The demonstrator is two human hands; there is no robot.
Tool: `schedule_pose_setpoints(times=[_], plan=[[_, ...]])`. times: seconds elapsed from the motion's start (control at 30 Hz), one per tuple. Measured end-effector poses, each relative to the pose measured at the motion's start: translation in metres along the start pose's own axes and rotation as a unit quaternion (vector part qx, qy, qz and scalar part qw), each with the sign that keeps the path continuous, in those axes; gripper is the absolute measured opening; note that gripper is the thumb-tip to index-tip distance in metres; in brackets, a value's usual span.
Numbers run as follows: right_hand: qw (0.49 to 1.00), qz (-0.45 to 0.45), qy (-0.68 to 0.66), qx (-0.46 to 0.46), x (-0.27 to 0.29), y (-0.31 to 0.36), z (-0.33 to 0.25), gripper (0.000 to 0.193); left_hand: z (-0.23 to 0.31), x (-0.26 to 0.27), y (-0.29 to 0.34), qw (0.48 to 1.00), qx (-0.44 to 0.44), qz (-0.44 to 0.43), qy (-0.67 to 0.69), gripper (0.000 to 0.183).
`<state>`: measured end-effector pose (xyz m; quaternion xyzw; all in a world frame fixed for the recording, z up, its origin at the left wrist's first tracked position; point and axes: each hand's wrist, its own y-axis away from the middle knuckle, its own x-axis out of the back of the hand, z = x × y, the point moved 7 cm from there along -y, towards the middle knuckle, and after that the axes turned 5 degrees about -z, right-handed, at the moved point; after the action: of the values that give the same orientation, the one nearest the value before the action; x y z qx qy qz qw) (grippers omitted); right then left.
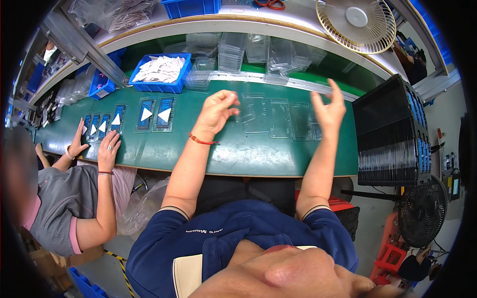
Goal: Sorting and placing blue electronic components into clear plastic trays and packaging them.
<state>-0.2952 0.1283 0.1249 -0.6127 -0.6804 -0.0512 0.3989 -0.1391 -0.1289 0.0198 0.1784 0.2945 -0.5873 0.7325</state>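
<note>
Above the green table (223,154), my left hand (216,113) is raised with fingers loosely bent, thumb and fingertips a little apart. Its fingertips are beside a clear plastic tray (255,110), and I make out nothing held in them. Two more clear shells, a middle tray (279,120) and a right tray (303,122), lie in a row to the right. My right hand (330,108) is open over the right tray's outer edge, fingers stretched and spread. Their transparency makes it hard to tell whether either hand touches a tray.
Behind are a blue bin (171,85) of white packets and stacked clear trays (231,53). Left lie blue items with white triangles (165,115), near a co-worker's hands (108,149). Black racks (390,134) stand right; a fan (356,17) sits on the shelf.
</note>
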Motion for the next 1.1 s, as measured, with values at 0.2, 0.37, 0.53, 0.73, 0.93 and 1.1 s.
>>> schedule_pose_setpoints(times=[0.2,0.37,0.53,0.73,0.93,1.1], plan=[[0.962,-0.043,0.263,-0.052,0.014,-0.029,0.169,0.069,0.008,0.062,0.049,0.988,0.109,0.106,-0.023,0.011],[0.948,-0.110,0.289,-0.081,-0.010,-0.016,0.154,0.061,0.015,0.070,0.057,0.968,0.124,0.165,-0.140,0.016],[0.948,-0.121,0.289,-0.058,-0.017,0.005,0.132,0.060,0.016,0.052,0.049,0.908,0.079,0.206,-0.357,0.021],[0.946,-0.040,0.310,0.085,0.044,0.028,0.052,0.058,0.017,0.095,0.053,0.842,0.004,0.252,-0.477,0.026],[0.905,0.176,0.315,0.223,0.237,0.021,-0.053,0.034,0.018,0.100,0.057,0.842,-0.014,0.246,-0.481,0.026],[0.889,0.101,0.418,-0.158,0.388,-0.050,0.069,0.042,0.019,0.073,0.047,0.849,0.003,0.239,-0.472,0.024]])
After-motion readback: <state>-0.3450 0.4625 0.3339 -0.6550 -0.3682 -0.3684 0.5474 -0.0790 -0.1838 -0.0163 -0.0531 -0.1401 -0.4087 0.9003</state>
